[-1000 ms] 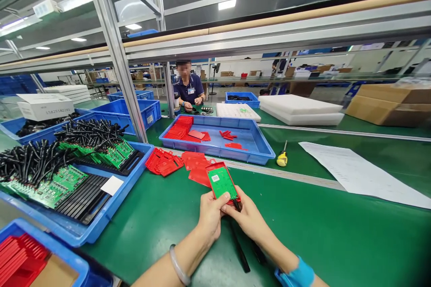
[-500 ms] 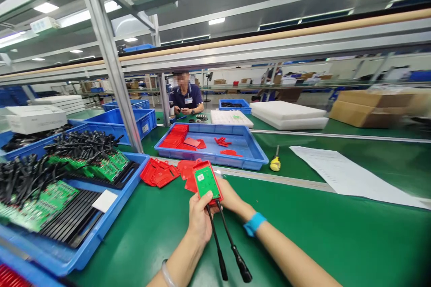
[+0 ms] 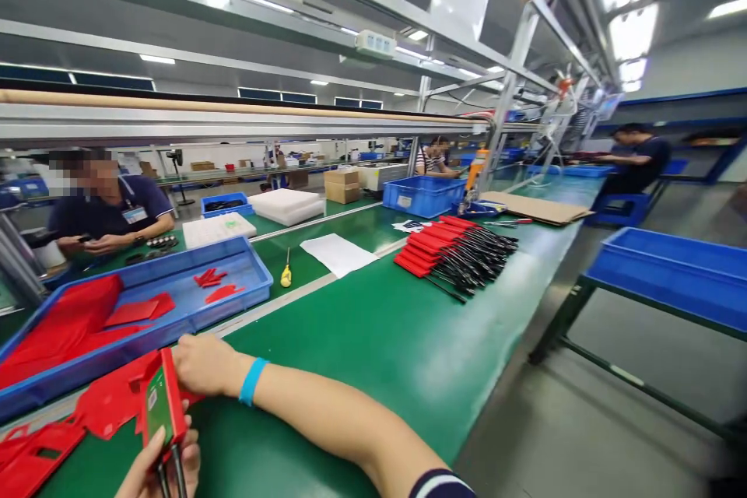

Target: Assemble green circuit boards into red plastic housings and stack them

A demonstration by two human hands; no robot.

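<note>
My left hand (image 3: 155, 459) is closed around a red plastic case (image 3: 173, 393) with a green circuit board (image 3: 157, 403) inside it. Two black cables (image 3: 178, 471) come out of the case's lower end, and the case is tilted on edge. Just beyond it, my right hand (image 3: 204, 364), with a blue band at the wrist, reaches down to the loose red plastic covers (image 3: 108, 401) on the green bench. Its fingers are curled and their tips are hidden, so what they pinch, if anything, cannot be seen.
A blue tray (image 3: 257, 280) holds red parts behind my hands. A yellow-handled screwdriver (image 3: 285, 276) and a paper sheet (image 3: 338, 254) lie beyond. Red cases with black cables (image 3: 449, 249) are stacked to the right. A co-worker (image 3: 110, 202) sits opposite; a blue bin (image 3: 671, 272) stands right.
The view has swung right, bringing the stacked red cases into sight. My right hand has left the case for the loose red covers. My left hand still holds the case, now turned on edge.
</note>
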